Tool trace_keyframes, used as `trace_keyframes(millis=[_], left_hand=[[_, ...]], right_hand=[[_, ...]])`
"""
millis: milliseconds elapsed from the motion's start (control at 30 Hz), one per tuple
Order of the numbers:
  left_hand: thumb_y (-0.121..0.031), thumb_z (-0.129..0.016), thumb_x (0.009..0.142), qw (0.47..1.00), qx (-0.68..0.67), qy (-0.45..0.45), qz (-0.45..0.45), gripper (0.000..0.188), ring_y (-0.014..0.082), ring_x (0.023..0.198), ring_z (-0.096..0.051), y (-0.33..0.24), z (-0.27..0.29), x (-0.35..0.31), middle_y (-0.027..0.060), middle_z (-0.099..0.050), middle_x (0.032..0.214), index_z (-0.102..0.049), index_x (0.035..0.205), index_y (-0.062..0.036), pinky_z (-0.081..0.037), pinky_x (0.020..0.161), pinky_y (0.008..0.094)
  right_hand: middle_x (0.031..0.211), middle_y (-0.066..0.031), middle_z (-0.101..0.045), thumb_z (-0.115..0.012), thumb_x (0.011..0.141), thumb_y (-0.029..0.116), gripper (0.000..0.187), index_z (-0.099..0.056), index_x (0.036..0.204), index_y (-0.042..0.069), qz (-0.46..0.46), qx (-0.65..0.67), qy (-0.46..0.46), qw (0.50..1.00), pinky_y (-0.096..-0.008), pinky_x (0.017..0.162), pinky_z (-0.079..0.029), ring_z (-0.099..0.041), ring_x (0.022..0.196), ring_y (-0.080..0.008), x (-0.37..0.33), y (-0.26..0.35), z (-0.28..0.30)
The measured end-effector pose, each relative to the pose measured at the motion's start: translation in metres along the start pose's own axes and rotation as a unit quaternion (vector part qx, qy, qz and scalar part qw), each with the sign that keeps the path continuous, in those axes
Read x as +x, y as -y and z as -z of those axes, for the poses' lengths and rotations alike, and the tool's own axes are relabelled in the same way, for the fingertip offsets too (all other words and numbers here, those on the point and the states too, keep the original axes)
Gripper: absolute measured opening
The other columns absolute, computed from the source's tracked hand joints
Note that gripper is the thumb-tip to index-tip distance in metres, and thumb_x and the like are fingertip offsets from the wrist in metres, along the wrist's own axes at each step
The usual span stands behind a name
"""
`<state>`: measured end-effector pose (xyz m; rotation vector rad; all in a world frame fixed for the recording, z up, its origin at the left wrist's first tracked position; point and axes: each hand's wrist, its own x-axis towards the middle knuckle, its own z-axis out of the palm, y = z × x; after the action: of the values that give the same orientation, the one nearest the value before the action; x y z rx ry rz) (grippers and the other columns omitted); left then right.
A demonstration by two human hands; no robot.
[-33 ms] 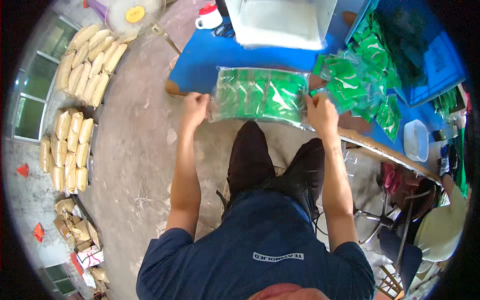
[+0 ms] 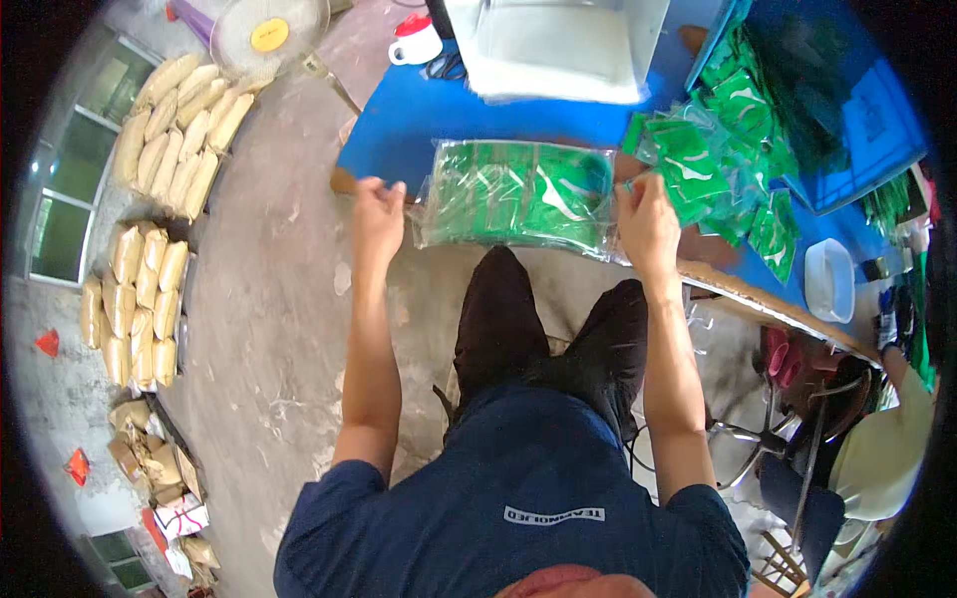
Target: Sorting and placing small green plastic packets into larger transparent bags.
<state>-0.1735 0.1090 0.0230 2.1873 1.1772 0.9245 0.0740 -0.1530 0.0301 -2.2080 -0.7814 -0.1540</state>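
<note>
A clear plastic bag packed with several green flat packets lies at the near edge of the blue-topped table, its front part over my knees. My left hand is just left of the bag, apart from it, with thumb and forefinger spread and nothing between them. At the bag's right end, my right hand is pinched on its loose clear edge. A heap of loose green packets lies to the right, beyond my right hand.
A white bin stands at the table's far side, beside a white mug with a red lid. On the right are a blue crate and a white tub. Another person's sleeve shows at lower right. Filled tan sacks line the left wall.
My left hand has let go of the bag's left end and moved a little to the left. My right hand has shifted slightly right.
</note>
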Motion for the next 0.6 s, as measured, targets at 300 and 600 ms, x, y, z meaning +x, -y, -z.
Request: trace_keyframes(millis=[300, 600], left_hand=[[-0.053, -0.066, 0.086, 0.999, -0.021, 0.009, -0.035, 0.096, 0.0418, 0.139, -0.03, -0.07, -0.072, -0.02, 0.0327, -0.031, 0.147, -0.024, 0.147, 0.0072, -0.026, 0.114, 0.0503], [-0.055, -0.055, 0.094, 0.904, -0.329, -0.13, 0.241, 0.08, 0.0287, 0.123, -0.048, -0.037, -0.107, -0.097, 0.0209, -0.048, 0.136, -0.037, 0.139, 0.0086, -0.035, 0.106, 0.0382]], right_hand=[[0.143, -0.0258, -0.043, -0.056, 0.09, 0.05, 0.066, -0.049, 0.136, 0.003, 0.133, -0.073, -0.017, 0.988, -0.0674, 0.112, -0.013, -0.025, 0.142, -0.0455, 0.013, 0.049, -0.059], [0.116, -0.0318, -0.061, -0.065, 0.09, 0.044, 0.075, -0.034, 0.142, -0.001, 0.023, 0.132, -0.035, 0.99, -0.0443, 0.091, -0.05, -0.063, 0.107, -0.042, 0.001, 0.022, -0.042]])
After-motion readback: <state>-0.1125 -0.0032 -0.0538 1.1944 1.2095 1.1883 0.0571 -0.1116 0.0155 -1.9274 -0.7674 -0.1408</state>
